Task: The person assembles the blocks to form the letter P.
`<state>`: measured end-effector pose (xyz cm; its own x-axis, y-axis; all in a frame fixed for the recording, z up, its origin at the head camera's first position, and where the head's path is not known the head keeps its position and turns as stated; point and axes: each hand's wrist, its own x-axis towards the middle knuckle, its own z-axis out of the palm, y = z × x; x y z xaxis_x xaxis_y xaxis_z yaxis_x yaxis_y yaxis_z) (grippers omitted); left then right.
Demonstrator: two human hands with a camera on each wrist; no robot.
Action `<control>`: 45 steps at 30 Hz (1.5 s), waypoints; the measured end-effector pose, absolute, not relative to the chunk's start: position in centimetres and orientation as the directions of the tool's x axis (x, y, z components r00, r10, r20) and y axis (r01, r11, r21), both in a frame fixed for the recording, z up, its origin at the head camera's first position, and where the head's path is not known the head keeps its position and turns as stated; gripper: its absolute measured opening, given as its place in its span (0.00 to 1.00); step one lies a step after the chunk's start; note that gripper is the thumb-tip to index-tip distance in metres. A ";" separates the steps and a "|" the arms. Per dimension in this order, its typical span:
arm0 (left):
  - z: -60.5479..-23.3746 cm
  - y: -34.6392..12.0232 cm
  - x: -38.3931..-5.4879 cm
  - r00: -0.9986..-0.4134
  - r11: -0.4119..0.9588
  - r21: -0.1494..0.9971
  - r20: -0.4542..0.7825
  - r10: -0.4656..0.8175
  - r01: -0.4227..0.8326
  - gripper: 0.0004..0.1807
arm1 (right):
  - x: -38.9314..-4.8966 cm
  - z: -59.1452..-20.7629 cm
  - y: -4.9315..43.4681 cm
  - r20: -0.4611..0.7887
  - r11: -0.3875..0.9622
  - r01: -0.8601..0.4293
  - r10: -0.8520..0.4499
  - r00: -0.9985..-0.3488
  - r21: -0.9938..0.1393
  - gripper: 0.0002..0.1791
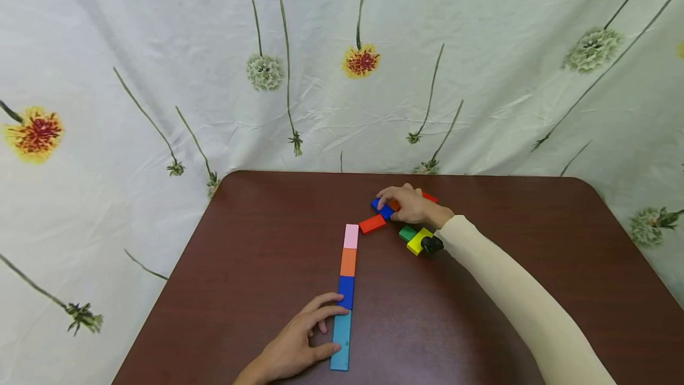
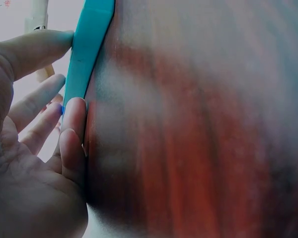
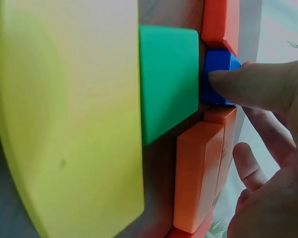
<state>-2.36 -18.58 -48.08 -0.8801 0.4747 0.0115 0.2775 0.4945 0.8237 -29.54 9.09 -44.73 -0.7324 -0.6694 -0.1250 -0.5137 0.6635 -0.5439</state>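
A straight row of flat blocks runs along the table: a pink block (image 1: 351, 236) at the far end, then an orange block (image 1: 348, 262), a dark blue block (image 1: 346, 290) and a longer light blue block (image 1: 342, 337). My left hand (image 1: 299, 337) rests along the row's left side, its extended fingertips and thumb touching the dark blue and light blue blocks. Farther back, my right hand (image 1: 410, 204) pinches another blue block (image 3: 218, 74) between thumb and finger, among loose blocks. Part of that block is hidden by the fingers.
Around the right hand lie a red block (image 1: 372, 224), a green block (image 1: 407, 233), a yellow block (image 1: 419, 242), orange blocks (image 3: 193, 178) and another red piece (image 1: 430, 197). A flowered cloth (image 1: 320, 106) hangs behind the brown table (image 1: 240, 242).
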 end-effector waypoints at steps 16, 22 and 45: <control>-47.8 -18.6 -2.3 -0.888 0.502 0.825 -0.002 0.460 0.259 0.27 | -29.8 -44.9 9.9 -0.129 0.703 -0.493 -0.630 -0.765 -0.512 0.15; -47.8 -18.5 -2.3 -0.888 0.502 0.826 -0.002 0.459 0.258 0.27 | -29.9 -44.8 10.2 -0.129 0.709 -0.460 -0.607 -0.784 -0.535 0.22; -47.9 -18.4 -2.4 -0.889 0.503 0.827 -0.009 0.458 0.251 0.27 | -29.0 -43.8 7.7 -0.042 0.637 -0.404 -0.566 -0.823 -0.657 0.24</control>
